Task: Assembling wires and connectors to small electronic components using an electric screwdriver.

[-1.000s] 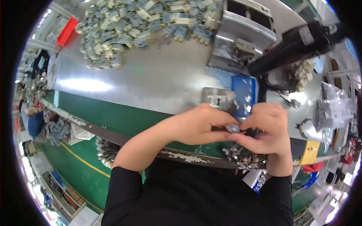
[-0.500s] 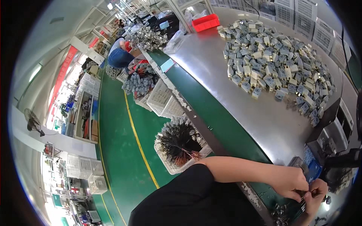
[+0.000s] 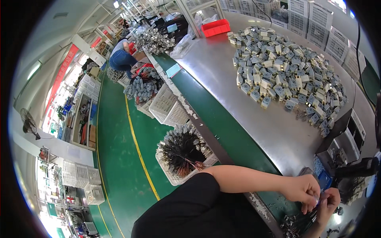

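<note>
At the lower right, my left hand [image 3: 300,191] and my right hand [image 3: 329,201] meet over the near edge of the bench. Both have their fingers closed in a pinch. Between the fingertips is something small with a shiny, pale glint, mostly covered by the fingers, so its kind cannot be told. Just below them lies a loose bundle of small dark and metallic pieces [image 3: 291,227]. Beyond my hands are a small blue tray [image 3: 325,181] and a dark bench machine [image 3: 344,143].
A large heap of grey and cream block-shaped parts [image 3: 287,71] covers part of the metal tabletop [image 3: 254,115]. A red bin [image 3: 216,28] stands behind it. Beside the bench, a white basket [image 3: 174,180] holds black wire bundles. Farther back, a person [image 3: 122,57] bends over.
The whole view has shifted slightly. My left hand's fingers now point further down, and the thin dark strands seen between my hands no longer show clearly.
</note>
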Tool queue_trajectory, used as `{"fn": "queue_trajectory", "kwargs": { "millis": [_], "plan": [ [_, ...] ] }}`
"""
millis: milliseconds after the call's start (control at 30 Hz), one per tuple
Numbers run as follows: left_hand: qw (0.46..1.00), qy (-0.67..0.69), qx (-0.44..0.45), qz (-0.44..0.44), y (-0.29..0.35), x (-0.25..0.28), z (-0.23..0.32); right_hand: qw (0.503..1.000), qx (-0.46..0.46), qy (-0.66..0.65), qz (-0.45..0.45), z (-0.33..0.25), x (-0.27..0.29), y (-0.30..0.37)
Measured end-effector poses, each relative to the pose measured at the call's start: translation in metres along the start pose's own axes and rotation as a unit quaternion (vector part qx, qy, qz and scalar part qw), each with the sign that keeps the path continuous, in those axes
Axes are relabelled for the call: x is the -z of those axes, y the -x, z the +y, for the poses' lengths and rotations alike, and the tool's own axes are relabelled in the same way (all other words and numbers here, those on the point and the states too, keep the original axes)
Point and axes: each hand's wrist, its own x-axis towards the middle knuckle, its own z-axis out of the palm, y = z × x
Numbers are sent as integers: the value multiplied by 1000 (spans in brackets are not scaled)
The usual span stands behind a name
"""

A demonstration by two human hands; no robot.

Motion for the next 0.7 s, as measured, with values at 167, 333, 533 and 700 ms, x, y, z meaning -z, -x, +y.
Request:
{"fn": "queue_trajectory", "kwargs": {
  "millis": [167,333,533,700],
  "plan": [
    [947,296,74,98,-5,9,-10,912,234,335,-40,-20,-3,-12],
    [946,284,93,123,-11,19,-2,956,78,283,-24,-23,-26,-1],
    [984,47,63,160,-14,19,3,989,-19,134,-61,-20,-23,1],
    [870,-431,-132,198,-20,13,-2,990,-59,119,-41,-26,-21,4]
  ]
}}
